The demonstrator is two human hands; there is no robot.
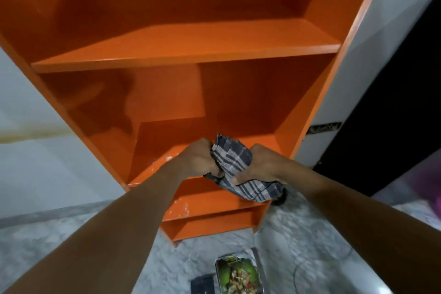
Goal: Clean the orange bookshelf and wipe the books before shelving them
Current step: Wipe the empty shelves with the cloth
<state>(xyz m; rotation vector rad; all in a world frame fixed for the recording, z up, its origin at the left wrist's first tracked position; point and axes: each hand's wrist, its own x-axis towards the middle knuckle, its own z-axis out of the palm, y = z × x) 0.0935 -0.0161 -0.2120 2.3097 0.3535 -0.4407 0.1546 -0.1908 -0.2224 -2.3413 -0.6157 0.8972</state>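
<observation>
The orange bookshelf [186, 45] stands against a pale wall, its shelves bare, and the person faces it with both arms stretched forward. The left hand [199, 159] and the right hand [259, 164] are close together in front of the middle compartment, each with fingers curled tightly into a grey-and-white checked cloth [235, 167], which is bunched between them and hangs in a loose fold below the right hand. The cloth is held in the air just in front of the shelf edge rather than pressed on any board. White specks or smears show on the lower shelf board [207, 203] and near the front edge of the board above it; the picture is too soft to say whether they are dust or wet marks. On the marbled grey floor [59, 241] before the bookshelf lies a book with a green illustrated cover [238, 274], and a darker book [202, 284] lies just to its left. A black panel [391, 107] stands to the right of the bookshelf.
</observation>
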